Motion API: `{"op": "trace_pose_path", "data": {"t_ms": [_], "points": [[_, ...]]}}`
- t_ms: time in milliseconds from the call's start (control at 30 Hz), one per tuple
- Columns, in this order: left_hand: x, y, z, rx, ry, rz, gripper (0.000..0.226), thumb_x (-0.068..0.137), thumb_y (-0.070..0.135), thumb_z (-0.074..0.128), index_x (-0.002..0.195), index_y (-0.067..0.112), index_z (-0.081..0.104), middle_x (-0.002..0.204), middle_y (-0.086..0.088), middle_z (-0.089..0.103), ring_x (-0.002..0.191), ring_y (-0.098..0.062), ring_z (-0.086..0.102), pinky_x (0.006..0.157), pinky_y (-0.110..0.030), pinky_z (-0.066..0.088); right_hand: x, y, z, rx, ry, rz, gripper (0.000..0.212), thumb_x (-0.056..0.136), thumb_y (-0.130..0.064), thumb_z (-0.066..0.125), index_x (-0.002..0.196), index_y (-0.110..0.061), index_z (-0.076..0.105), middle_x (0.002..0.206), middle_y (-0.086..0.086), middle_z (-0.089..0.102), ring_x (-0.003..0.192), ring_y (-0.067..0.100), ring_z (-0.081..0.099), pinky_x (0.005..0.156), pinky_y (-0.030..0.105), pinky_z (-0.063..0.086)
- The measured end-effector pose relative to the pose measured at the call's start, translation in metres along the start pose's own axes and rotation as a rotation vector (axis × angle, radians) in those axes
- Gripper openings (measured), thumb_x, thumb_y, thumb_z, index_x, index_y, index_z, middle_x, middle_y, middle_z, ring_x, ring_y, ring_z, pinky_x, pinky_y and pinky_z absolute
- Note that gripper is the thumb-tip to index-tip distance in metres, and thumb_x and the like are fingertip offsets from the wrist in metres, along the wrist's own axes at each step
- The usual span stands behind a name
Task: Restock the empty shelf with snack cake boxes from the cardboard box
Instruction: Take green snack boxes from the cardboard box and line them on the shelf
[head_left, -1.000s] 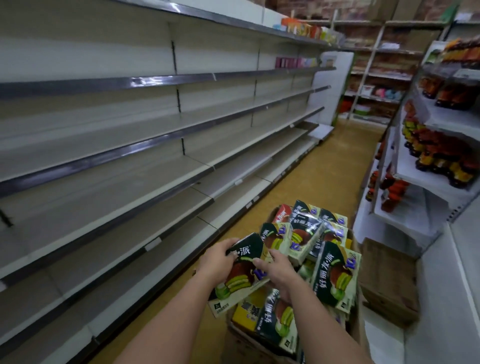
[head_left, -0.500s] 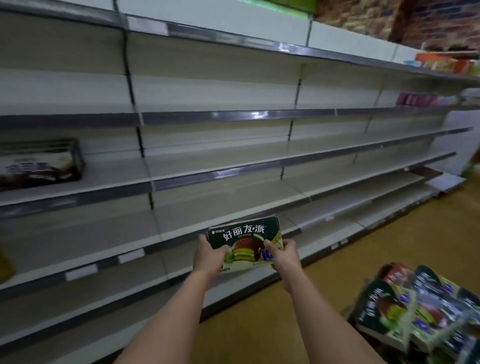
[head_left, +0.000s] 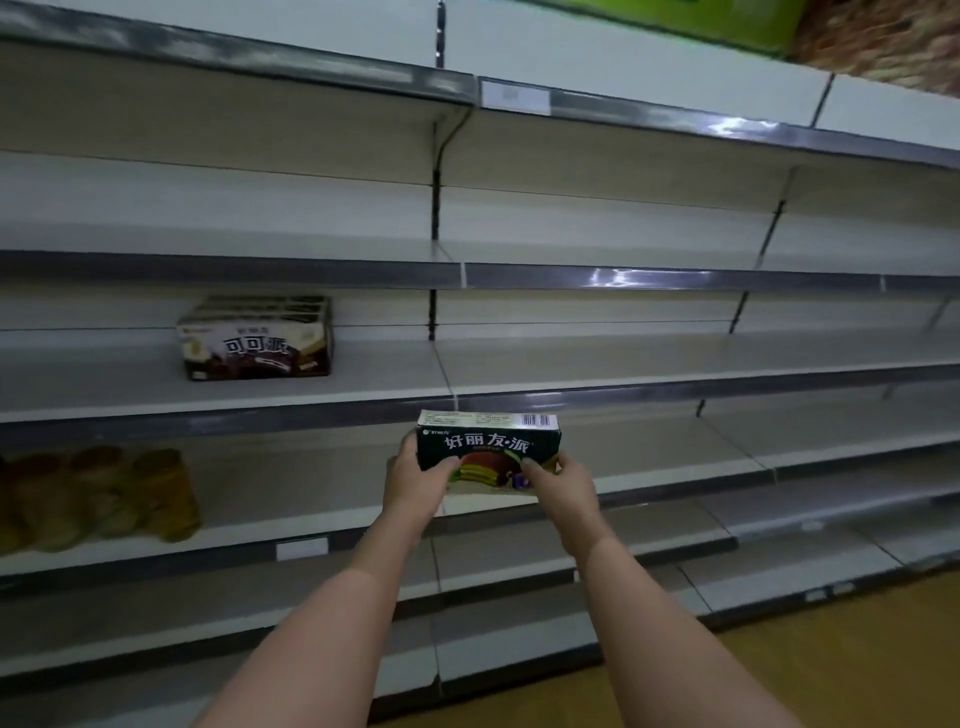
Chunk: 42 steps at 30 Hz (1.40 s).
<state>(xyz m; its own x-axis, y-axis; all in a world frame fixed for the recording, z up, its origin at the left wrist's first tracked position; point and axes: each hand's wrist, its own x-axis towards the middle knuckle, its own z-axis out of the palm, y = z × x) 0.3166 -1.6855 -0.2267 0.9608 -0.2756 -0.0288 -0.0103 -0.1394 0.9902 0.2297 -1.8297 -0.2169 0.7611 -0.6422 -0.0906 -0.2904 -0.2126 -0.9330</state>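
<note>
Both forearms reach forward from the bottom edge; the left hand (head_left: 415, 480) and right hand (head_left: 558, 486) grip a dark green snack box (head_left: 488, 449) between them, thumbs curled onto its printed front, the other fingers hidden behind; the box lies with its long axis level, left to right, print facing the camera, barcode side up; it is held in the air before a bare shelf (head_left: 597, 392); farther left a brown carton (head_left: 254, 338) stands on that shelf; below it, blurred, perhaps jars (head_left: 98, 499)
</note>
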Motion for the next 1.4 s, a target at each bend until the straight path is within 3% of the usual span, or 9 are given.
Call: {"op": "trace_pose_path", "data": {"t_ms": [100,267,400,633,800,1000,1167,1267,1400], "points": [[0.024,0.001,-0.015,0.01,0.035,0.004,0.055,0.09,0.02,0.063,0.139,0.027,0.04,0.134,-0.002,0.05,0.12,-0.022,0.05,0.091,-0.032,0.04,0.022,-0.016,0.024,0.013,-0.008,0.014,0.045,0.088,-0.027,0.064,0.126,-0.012,0.045,0.117,0.006,0.057,0.107,0.023,0.056,0.093,0.039,0.047],[0.07,0.008,-0.031,0.019,0.12,-0.006,0.052,0.09,0.023,0.062,0.138,0.024,0.039,0.134,0.001,0.051,0.117,-0.021,0.05,0.087,-0.033,0.039,0.065,-0.042,0.05,0.105,-0.038,-0.022,0.038,0.087,-0.013,0.064,0.117,-0.011,0.042,0.104,0.003,0.053,0.097,0.019,0.052,0.083,0.033,0.042],[0.108,0.012,-0.035,-0.047,0.156,0.012,0.05,0.091,0.019,0.061,0.135,0.018,0.037,0.124,0.0,0.054,0.114,-0.022,0.05,0.087,-0.033,0.037,0.107,-0.063,0.069,0.094,-0.088,-0.067,0.035,0.088,-0.015,0.063,0.116,-0.01,0.044,0.11,0.006,0.054,0.097,0.02,0.052,0.078,0.032,0.041],[0.168,0.014,-0.04,-0.027,0.216,-0.013,0.042,0.087,0.012,0.063,0.124,0.02,0.044,0.122,-0.004,0.059,0.11,-0.023,0.055,0.091,-0.034,0.043,0.164,-0.079,0.097,0.103,-0.167,-0.114,0.03,0.087,-0.012,0.064,0.108,-0.013,0.043,0.1,0.003,0.055,0.097,0.021,0.054,0.081,0.031,0.043],[0.198,0.006,-0.047,-0.017,0.275,-0.003,0.06,0.089,0.024,0.062,0.138,0.017,0.029,0.131,-0.005,0.052,0.117,-0.025,0.051,0.092,-0.034,0.038,0.192,-0.083,0.122,0.038,-0.202,-0.121,0.037,0.087,-0.015,0.064,0.119,-0.009,0.046,0.104,0.005,0.055,0.097,0.02,0.052,0.084,0.032,0.043],[0.248,-0.001,-0.057,-0.041,0.286,0.004,0.069,0.089,0.026,0.062,0.146,0.015,0.024,0.145,-0.009,0.041,0.129,-0.028,0.042,0.108,-0.042,0.035,0.232,-0.093,0.151,0.013,-0.196,-0.16,0.037,0.088,-0.013,0.062,0.121,-0.006,0.048,0.103,0.006,0.052,0.096,0.02,0.049,0.084,0.031,0.041],[0.29,-0.01,-0.063,-0.062,0.291,0.045,0.068,0.089,0.021,0.064,0.147,0.018,0.029,0.139,-0.009,0.049,0.123,-0.028,0.048,0.098,-0.032,0.04,0.267,-0.094,0.182,0.036,-0.16,-0.168,0.027,0.086,-0.013,0.063,0.111,-0.009,0.055,0.106,0.008,0.059,0.097,0.023,0.054,0.085,0.032,0.043],[0.311,-0.021,-0.068,-0.089,0.262,0.026,0.075,0.089,0.025,0.064,0.151,0.02,0.021,0.149,-0.007,0.037,0.134,-0.028,0.038,0.107,-0.037,0.035,0.285,-0.096,0.198,-0.035,-0.129,-0.17,0.005,0.085,-0.013,0.063,0.086,-0.013,0.059,0.113,0.015,0.065,0.106,0.03,0.059,0.093,0.038,0.047],[0.346,-0.027,-0.07,-0.092,0.239,0.093,0.071,0.088,0.026,0.066,0.148,0.021,0.03,0.145,-0.005,0.043,0.131,-0.025,0.042,0.105,-0.034,0.035,0.307,-0.099,0.216,-0.084,-0.116,-0.202,0.028,0.087,-0.013,0.061,0.113,-0.002,0.06,0.119,0.018,0.062,0.111,0.033,0.057,0.095,0.038,0.045]]}}
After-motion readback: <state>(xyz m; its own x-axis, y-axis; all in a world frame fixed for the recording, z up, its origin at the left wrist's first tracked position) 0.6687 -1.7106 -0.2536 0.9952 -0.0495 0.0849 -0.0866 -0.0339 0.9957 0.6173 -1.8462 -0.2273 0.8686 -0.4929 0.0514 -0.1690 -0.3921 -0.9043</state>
